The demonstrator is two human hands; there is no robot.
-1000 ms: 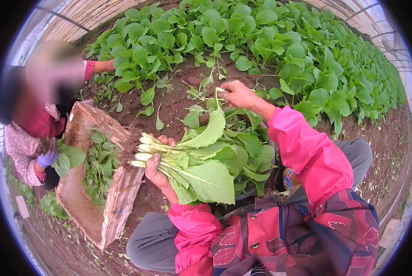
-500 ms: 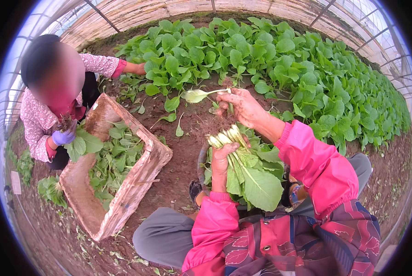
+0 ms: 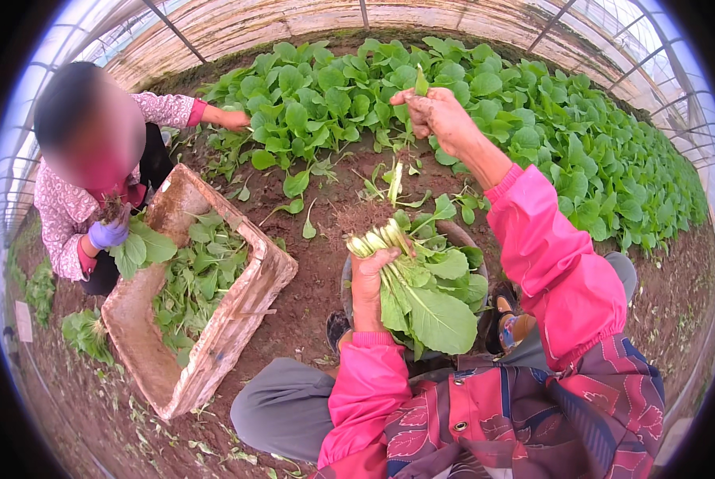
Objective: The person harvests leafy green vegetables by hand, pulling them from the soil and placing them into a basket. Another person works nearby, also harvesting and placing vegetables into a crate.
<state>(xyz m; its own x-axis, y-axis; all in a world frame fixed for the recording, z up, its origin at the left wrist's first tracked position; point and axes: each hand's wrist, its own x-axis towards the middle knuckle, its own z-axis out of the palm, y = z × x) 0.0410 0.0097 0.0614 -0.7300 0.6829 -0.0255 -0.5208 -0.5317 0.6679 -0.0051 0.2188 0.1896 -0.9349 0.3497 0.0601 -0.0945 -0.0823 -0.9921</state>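
My left hand (image 3: 367, 289) is closed round a bunch of leafy greens (image 3: 435, 315), pale cut stem ends up and broad leaves hanging to the right. The bunch is over a dark round tub (image 3: 459, 234) between my feet, with more leaves in it. My right hand (image 3: 443, 120) is raised beyond the bunch, fingers curled, in front of the growing plants. A small green leaf (image 3: 421, 81) sticks up from its fingers. Between my hands a pale stem piece (image 3: 396, 182) shows over the soil, near brown roots; whether it touches the ground I cannot tell.
A dirty whitish crate (image 3: 249, 279) of loose greens (image 3: 202, 275) stands at left. Beside it a co-worker (image 3: 74, 207) squats, a gloved hand (image 3: 108, 231) holding greens, the other at the plants. A dense bed of greens (image 3: 533, 144) fills the far side and right. Scattered leaves lie on the soil.
My right hand has moved up and away from the bunch. The pale wilted leaf it held out to the left no longer shows there. My left hand with the bunch has shifted slightly left.
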